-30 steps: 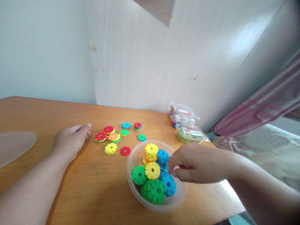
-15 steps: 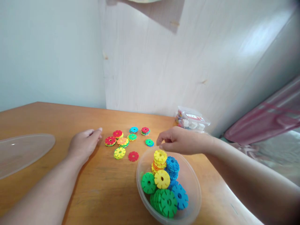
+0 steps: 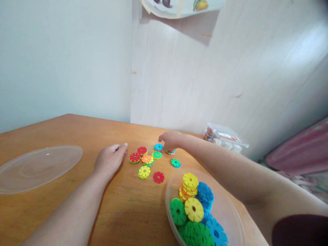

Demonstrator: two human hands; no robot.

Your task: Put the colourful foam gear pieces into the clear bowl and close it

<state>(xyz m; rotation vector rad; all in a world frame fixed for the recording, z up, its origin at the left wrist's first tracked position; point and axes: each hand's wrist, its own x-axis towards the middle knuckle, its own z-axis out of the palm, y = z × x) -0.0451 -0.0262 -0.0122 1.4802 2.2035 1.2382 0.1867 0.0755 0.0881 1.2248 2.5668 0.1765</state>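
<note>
My left hand (image 3: 110,159) rests on the table with its fingers curled in and the thumb along the top; nothing shows in it. To its right lie small stacks of notched plastic discs: red discs (image 3: 134,158), an orange disc (image 3: 147,159), yellow discs (image 3: 144,172), a green disc (image 3: 157,155) and a single red disc (image 3: 158,177). My right hand (image 3: 172,139) reaches over the back of this group, thumb and forefinger apart, close to the blue disc (image 3: 158,147). It partly covers a mixed stack (image 3: 171,151). A green disc on blue (image 3: 175,163) lies nearer.
In front stands a clear plastic tub (image 3: 237,218) holding stacked yellow, orange, blue and green discs. Its flat clear lid (image 3: 41,167) lies on the left. Clear packages (image 3: 227,135) sit by the wall at the back right, beyond my right forearm.
My right hand has moved from above the tub's far rim forward and left to the blue disc. The view has shifted, so everything sits farther right. My left hand keeps its pose.
</note>
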